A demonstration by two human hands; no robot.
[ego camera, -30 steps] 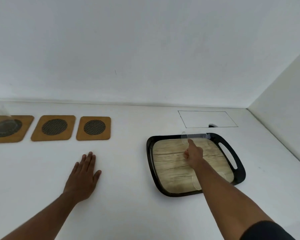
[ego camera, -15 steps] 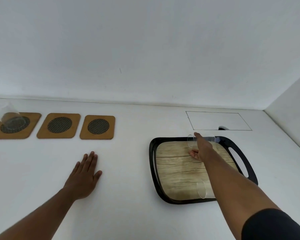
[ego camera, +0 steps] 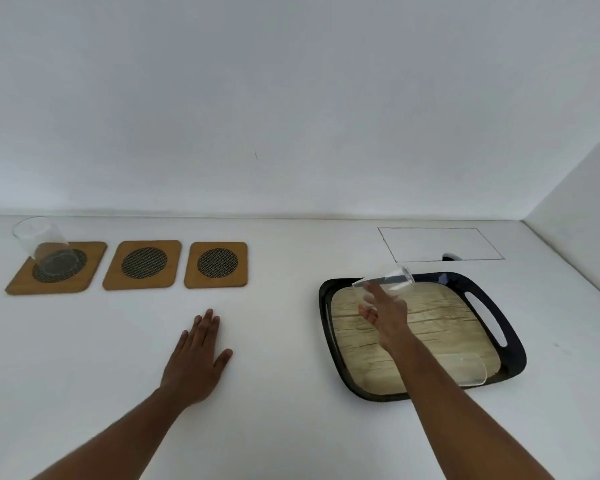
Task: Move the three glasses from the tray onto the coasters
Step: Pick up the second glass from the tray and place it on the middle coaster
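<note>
Three wooden coasters with dark mesh centres lie in a row at the left. A clear glass (ego camera: 45, 247) stands on the leftmost coaster (ego camera: 18, 284); the middle coaster (ego camera: 142, 265) and the right coaster (ego camera: 217, 265) are bare. My right hand (ego camera: 385, 311) grips a second clear glass (ego camera: 387, 284), tilted on its side and lifted over the far part of the black tray (ego camera: 326, 323). A third glass (ego camera: 470, 370) lies on the tray's near right corner, partly behind my forearm. My left hand (ego camera: 196, 355) rests flat on the counter, fingers together, holding nothing.
The counter (ego camera: 274, 427) is white and meets a white wall behind and another at the right. A thin rectangular outline (ego camera: 440, 244) with a small dark notch marks the counter behind the tray.
My right hand has closed on the far glass and raised it off the tray, tilting it. The view has shifted so the leftmost coaster shows fully. My left hand stays put.
</note>
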